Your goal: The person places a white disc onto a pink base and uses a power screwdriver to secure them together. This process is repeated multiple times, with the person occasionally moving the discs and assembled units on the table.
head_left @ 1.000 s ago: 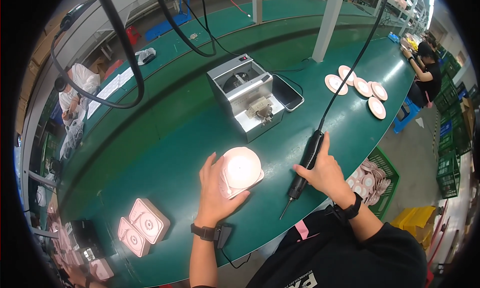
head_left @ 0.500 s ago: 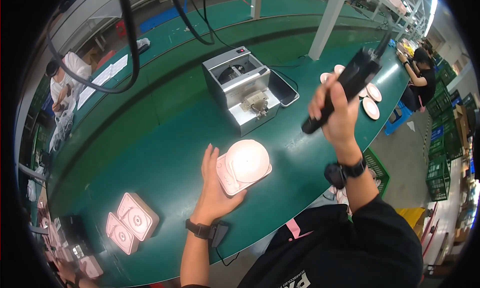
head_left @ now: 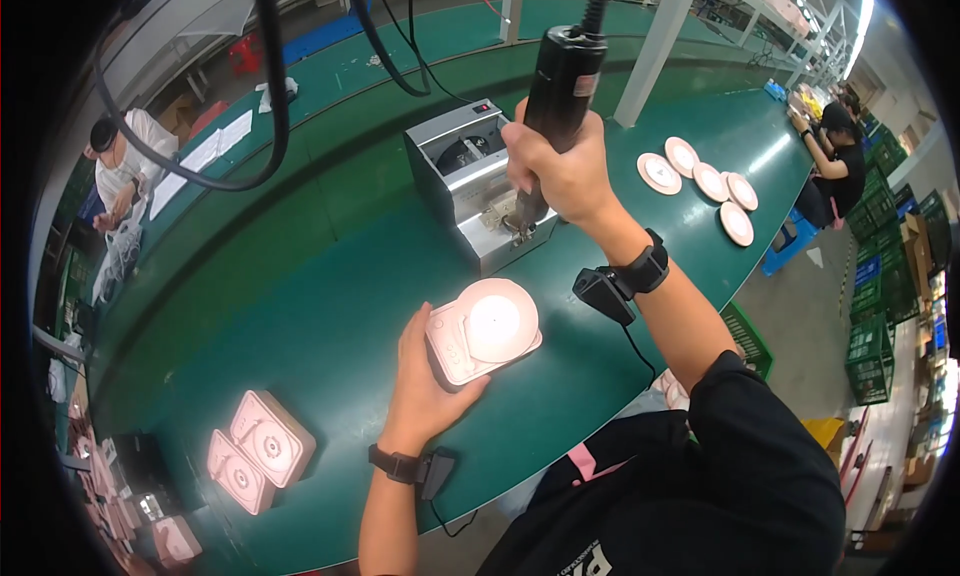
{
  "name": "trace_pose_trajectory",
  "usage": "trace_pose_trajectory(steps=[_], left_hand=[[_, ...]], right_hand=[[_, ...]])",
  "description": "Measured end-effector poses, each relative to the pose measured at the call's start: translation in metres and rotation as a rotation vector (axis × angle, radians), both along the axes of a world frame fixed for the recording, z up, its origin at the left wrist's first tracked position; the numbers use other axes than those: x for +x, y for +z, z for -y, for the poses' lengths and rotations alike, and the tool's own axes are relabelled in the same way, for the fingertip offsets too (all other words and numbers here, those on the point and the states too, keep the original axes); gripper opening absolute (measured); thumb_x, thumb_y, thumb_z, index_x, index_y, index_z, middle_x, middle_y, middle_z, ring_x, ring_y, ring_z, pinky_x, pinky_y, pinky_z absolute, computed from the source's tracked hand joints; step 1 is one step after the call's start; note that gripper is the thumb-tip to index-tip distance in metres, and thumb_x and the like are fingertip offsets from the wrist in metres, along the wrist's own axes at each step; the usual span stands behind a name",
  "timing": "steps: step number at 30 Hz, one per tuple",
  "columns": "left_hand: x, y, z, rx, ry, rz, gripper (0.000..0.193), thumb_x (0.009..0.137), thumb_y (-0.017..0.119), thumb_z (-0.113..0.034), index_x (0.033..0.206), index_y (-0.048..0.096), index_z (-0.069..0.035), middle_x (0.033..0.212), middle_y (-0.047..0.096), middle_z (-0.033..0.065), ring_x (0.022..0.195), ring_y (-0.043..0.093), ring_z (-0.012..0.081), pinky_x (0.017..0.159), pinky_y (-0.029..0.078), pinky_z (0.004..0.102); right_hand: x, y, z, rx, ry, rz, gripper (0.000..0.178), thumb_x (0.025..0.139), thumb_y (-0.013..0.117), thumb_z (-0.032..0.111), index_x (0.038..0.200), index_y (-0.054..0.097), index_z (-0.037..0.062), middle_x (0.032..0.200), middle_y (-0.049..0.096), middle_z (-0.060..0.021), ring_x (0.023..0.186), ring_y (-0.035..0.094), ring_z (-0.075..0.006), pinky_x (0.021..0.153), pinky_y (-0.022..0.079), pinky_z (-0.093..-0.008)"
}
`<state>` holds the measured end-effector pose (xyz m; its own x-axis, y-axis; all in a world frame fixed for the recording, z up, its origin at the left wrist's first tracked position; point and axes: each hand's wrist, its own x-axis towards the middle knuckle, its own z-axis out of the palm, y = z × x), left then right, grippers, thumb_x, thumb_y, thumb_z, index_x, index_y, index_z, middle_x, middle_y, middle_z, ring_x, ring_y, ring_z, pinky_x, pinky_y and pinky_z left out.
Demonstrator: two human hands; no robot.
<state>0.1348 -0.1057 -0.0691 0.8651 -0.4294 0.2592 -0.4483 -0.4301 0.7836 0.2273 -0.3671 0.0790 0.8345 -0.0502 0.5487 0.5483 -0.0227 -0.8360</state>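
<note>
In my right hand [head_left: 570, 171] is a black electric screwdriver [head_left: 563, 86], fingers wrapped round its body. It points down, its lower end over the metal outlet on the front of a silver-and-black screw feeder [head_left: 488, 246]; whether the tip touches is hidden. My left hand [head_left: 425, 396] grips a pink toy-like record player [head_left: 452, 348] by its left and near sides on the green bench. A pale round disc [head_left: 497, 324], bright with glare, lies on top of it.
Two pink housings [head_left: 272, 441] without discs sit at the left. Several pink discs [head_left: 712, 183] lie at the right, near a metal post [head_left: 655, 51]. Black cables [head_left: 270, 86] hang overhead. A green crate [head_left: 747, 341] stands below the bench edge. Other people sit farther off.
My right hand has swung left with the electric screwdriver, from over the discs to the screw feeder, turning it more upright. My left hand and the record player have barely moved.
</note>
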Motion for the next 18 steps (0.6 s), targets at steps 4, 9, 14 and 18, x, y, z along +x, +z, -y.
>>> trace_pose_trajectory(steps=[4,9,14,18], left_hand=[[-0.001,-0.005,-0.011,0.007,-0.003,0.017,0.115,0.066,0.094,-0.018,0.158,0.028,0.003,0.151,0.046,0.0262,0.14,0.048,0.0408,0.119,0.039,0.0464],[-0.004,0.003,-0.009,-0.008,-0.014,-0.01,0.115,0.065,0.096,-0.02,0.158,0.031,0.0,0.152,0.045,0.025,0.141,0.045,0.0417,0.119,0.04,0.0465],[-0.003,0.008,-0.009,-0.041,-0.01,-0.039,0.107,0.069,0.094,-0.021,0.155,0.034,0.001,0.153,0.045,0.0251,0.143,0.043,0.0426,0.119,0.039,0.0471],[-0.002,0.006,-0.005,-0.028,-0.008,-0.032,0.111,0.067,0.095,-0.019,0.157,0.032,0.0,0.153,0.044,0.0243,0.143,0.043,0.0419,0.119,0.039,0.0469]], right_hand=[[-0.009,-0.02,-0.007,-0.009,0.026,-0.098,0.023,0.092,0.074,0.013,0.088,0.055,0.0021,0.061,0.056,-0.0036,0.049,0.053,-0.0118,0.049,0.043,-0.0284],[-0.05,-0.006,-0.021,0.124,0.134,-0.042,0.03,0.094,0.07,0.02,0.101,0.045,0.004,0.065,0.048,-0.0065,0.047,0.044,-0.0155,0.048,0.044,-0.0339],[-0.063,-0.011,-0.038,0.086,0.24,-0.009,0.036,0.095,0.073,0.026,0.102,0.043,0.0058,0.066,0.049,-0.0061,0.049,0.046,-0.0148,0.05,0.046,-0.0334],[-0.063,-0.022,-0.039,-0.006,0.238,-0.016,0.036,0.095,0.073,0.026,0.102,0.043,0.0058,0.066,0.05,-0.0057,0.05,0.047,-0.0137,0.052,0.046,-0.0323]])
